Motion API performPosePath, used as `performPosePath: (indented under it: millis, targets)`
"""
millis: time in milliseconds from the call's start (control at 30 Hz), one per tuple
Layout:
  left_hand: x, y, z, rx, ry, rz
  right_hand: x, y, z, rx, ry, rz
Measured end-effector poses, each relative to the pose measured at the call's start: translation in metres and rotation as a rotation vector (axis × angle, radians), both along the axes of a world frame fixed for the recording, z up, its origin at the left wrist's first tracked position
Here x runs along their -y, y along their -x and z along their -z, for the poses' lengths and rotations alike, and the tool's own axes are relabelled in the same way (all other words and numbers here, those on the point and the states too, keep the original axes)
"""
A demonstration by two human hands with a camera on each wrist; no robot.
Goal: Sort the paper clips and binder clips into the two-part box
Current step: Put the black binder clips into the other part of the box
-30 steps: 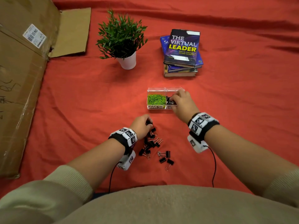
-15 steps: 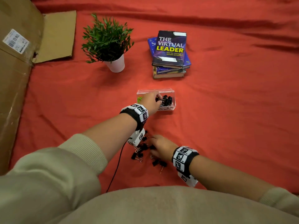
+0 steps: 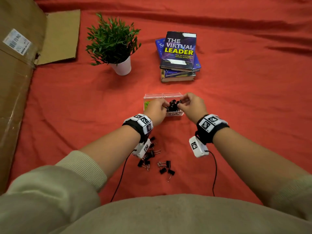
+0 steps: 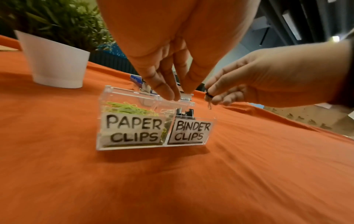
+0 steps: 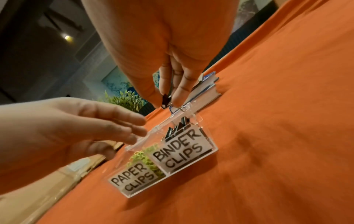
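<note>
Red-orange cloth covers the whole surface (image 3: pixel 244 107), with a potted plant (image 3: pixel 113 46) and a stack of books (image 3: pixel 179 54) at the far side and flattened cardboard (image 3: pixel 15 81) along the left.

Near the middle stands the clear two-part box (image 4: pixel 134 145), its left half labelled PAPER CLIPS and holding green paper clips (image 4: pixel 124 108), its right half labelled BINDER CLIPS and already heaped with black clips. Both hands are over that right half. The right hand (image 3: pixel 192 105) pinches a small black binder clip (image 5: pixel 165 101) between thumb and forefinger, its wire handles dangling downward, so the clip's long axis runs roughly vertical. It hangs above the right compartment's far rim (whether squarely over the opening or a touch beyond the rim I cannot tell), so the drop turns on the clip being directly above the opening, which lies straight below the grip and slightly toward the person. The left hand (image 3: pixel 156 110) hovers over the same compartment with fingers (image 4: pixel 162 84) extended and close together, tips pointing down at the box's hinged edge; it seems to hold nothing, so that grip reads as released.

More binder clips (image 3: pixel 152 159) lie loose on the cloth nearer the person, under the left wrist, so the sorting looks partly done. They are small, rigid and springy-handled, likely to snag one another in the heap.
</note>
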State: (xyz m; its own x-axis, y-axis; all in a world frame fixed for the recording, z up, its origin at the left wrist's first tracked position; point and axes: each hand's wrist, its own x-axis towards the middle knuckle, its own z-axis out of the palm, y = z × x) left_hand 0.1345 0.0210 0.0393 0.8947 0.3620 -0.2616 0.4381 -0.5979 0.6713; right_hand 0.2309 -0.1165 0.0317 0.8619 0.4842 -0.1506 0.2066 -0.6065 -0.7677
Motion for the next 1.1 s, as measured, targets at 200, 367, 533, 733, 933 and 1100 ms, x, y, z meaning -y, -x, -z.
performPosePath:
  millis: [200, 367, 533, 733, 933, 1100]
  targets:
    - [-0.025, 0.057, 0.010, -0.124, 0.012, -0.006, -0.012, 0.002, 0.015, 0.278, 0.374, -0.306]
    - [-0.039, 0.099, 0.034, -0.248, -0.138, 0.098, -0.018, 0.053, 0.015, 0.355, 0.225, -0.435]
    - [-0.030, 0.116, 0.048, -0.251, -0.182, 0.169, -0.027, 0.120, 0.033, 0.140, 0.386, -0.772]
    - [-0.026, 0.119, 0.056, -0.271, -0.233, 0.174, -0.023, 0.137, 0.047, 0.105, 0.418, -0.716]
    - [-0.024, 0.123, 0.050, -0.174, -0.200, 0.175, -0.011, 0.138, 0.052, 0.163, 0.414, -0.699]
    - [-0.012, 0.124, 0.044, -0.215, -0.215, 0.246, -0.001, 0.135, 0.054, 0.208, 0.372, -0.648]
